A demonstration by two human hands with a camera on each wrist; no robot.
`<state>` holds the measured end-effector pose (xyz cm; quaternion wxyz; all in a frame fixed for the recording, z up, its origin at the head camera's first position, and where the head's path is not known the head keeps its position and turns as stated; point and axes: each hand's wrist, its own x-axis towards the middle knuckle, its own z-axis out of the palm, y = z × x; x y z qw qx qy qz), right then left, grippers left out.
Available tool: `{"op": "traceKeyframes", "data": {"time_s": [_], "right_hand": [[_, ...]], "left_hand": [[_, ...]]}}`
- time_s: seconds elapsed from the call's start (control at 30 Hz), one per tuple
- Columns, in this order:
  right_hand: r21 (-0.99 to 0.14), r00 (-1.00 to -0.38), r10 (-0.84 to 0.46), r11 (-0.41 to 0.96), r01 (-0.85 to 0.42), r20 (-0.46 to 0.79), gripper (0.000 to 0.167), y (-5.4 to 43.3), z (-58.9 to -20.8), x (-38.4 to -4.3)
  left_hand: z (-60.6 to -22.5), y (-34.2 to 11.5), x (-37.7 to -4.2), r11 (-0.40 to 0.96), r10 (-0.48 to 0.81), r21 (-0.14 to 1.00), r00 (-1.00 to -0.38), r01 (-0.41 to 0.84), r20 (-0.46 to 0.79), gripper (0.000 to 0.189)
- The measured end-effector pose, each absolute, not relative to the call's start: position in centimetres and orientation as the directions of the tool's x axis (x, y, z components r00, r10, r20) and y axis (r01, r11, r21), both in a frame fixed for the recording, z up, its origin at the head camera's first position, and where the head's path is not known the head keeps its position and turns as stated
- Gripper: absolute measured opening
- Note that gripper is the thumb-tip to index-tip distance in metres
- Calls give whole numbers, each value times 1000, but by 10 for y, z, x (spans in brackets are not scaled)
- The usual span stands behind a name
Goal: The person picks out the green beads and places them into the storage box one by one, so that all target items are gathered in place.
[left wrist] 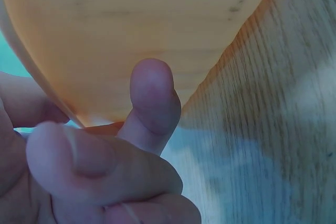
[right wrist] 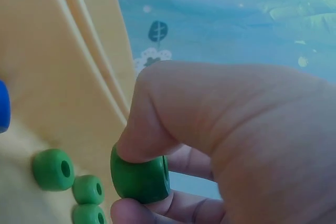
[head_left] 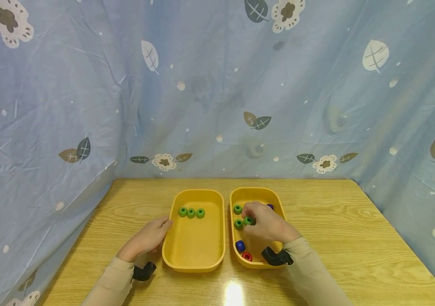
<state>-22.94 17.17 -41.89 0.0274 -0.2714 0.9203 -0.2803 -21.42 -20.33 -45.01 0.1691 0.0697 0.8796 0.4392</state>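
Observation:
My right hand [head_left: 267, 223] pinches a green bead [right wrist: 140, 181] with a hole through it, thumb on one side and fingers on the other, over the right yellow tray [head_left: 253, 190]. Close by in that tray are other green beads [right wrist: 53, 170], a blue bead [head_left: 240, 246] and a red bead [head_left: 246, 256]. My left hand [head_left: 150, 236] holds the left yellow tray [head_left: 198, 250] by its left side, thumb over the rim and fingers against the outer wall [left wrist: 105, 35]. Three green beads [head_left: 191, 213] sit in a row near that tray's far end.
Both trays stand side by side on a wood-grain table [head_left: 332, 212], a narrow gap between them. Another blue bead [head_left: 270, 206] shows partly behind my right hand. A blue patterned curtain [head_left: 217, 93] hangs along the table's back and sides.

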Motion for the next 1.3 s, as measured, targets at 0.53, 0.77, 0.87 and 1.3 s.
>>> {"op": "traceKeyframes", "data": {"time_s": [0.53,0.77,0.87,1.3], "right_hand": [[-557,-841,-529,668,-494,112,20,166,-414,-222],[-564,-835,-537,656,-502,119,20,166,-413,-219],[-566,-830,-543,648,-510,126,20,166,-412,-218],[-590,-814,-561,609,-530,151,18,160,-409,-216]], "left_hand": [[-449,-203,-210,609,263,793,-938,-19,-225,50],[-448,-201,-209,613,253,790,-941,-23,-224,50],[-448,-201,-209,610,260,792,-939,-23,-227,51],[-450,-201,-210,615,265,788,-936,-23,-233,52]]}}
